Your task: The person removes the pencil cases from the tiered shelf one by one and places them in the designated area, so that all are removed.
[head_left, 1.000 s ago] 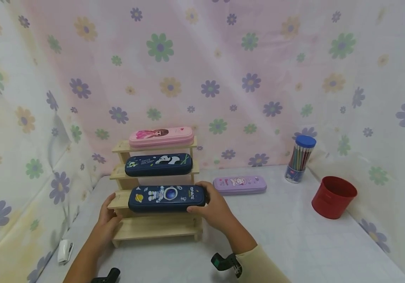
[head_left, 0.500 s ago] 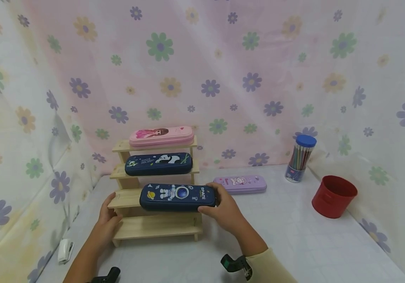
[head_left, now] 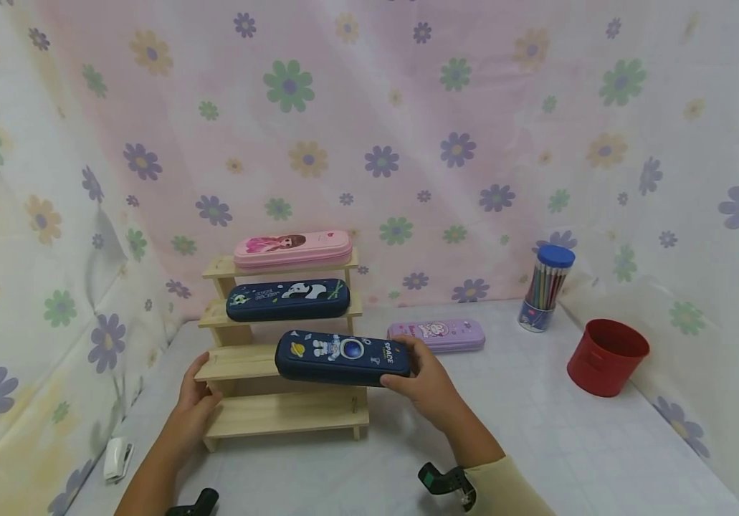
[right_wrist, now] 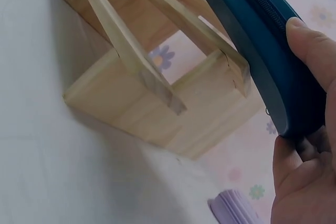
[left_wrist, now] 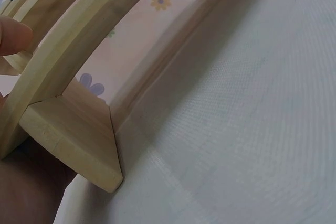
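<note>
My right hand [head_left: 423, 376] grips the right end of a dark blue pencil case [head_left: 343, 358] printed with an astronaut. The case overlaps the right part of the third step down of a wooden tiered rack [head_left: 285, 416] and juts past its side. In the right wrist view the thumb [right_wrist: 312, 45] presses beside the case's zipper. My left hand [head_left: 195, 401] holds the rack's left side at that same step. A pink pencil case [head_left: 294, 249] with a girl picture lies on the top step, and a navy panda pencil case [head_left: 288, 299] on the second.
A purple pencil case [head_left: 453, 335] lies on the table right of the rack. Farther right stand a tub of pencils [head_left: 545, 290] with a blue lid and a red bucket [head_left: 608, 358]. A white stapler [head_left: 117, 459] is at the left. Flowered cloth hangs behind.
My right hand has moved the astronaut pencil case to the right along the third step, and its right end now sits lower. The left hand has stayed on the rack.
</note>
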Available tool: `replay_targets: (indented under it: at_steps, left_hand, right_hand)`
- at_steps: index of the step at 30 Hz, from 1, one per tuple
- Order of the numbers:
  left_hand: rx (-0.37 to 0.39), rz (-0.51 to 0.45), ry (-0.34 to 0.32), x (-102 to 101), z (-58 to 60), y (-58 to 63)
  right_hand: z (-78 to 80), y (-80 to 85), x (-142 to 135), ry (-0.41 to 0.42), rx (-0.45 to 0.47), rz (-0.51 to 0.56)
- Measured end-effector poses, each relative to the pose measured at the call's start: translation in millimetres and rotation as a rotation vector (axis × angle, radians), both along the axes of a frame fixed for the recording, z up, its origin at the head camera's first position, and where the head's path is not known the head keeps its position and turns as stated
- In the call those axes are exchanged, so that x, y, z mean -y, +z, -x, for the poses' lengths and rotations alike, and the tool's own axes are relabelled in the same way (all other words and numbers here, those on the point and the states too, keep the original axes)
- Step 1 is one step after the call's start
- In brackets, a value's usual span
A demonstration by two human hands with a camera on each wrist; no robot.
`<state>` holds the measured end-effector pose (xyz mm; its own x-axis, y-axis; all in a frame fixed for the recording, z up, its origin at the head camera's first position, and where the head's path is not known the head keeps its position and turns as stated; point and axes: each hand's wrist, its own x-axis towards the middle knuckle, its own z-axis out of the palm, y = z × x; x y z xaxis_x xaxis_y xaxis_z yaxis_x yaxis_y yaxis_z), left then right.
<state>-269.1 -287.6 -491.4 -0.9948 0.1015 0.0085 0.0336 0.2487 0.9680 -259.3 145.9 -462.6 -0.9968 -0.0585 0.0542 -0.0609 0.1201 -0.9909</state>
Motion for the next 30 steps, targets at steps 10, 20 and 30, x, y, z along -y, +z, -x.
replay_targets:
  at_steps: [10,20,30]
  left_hand:
    - [-0.003,0.018,-0.004,1.3,-1.3,1.4]
    - [0.001,-0.014,-0.007,1.6,-0.9,-1.1]
    - [-0.013,-0.013,-0.013,0.2,-1.1,0.0]
  right_hand:
    - [4.5,-8.2,-22.2,-0.003,0.015,-0.006]
    - [6.5,-10.4,-53.5,-0.013,0.029,-0.033]
    - [11.7,-14.9,-90.8,-0.039,0.037,-0.057]
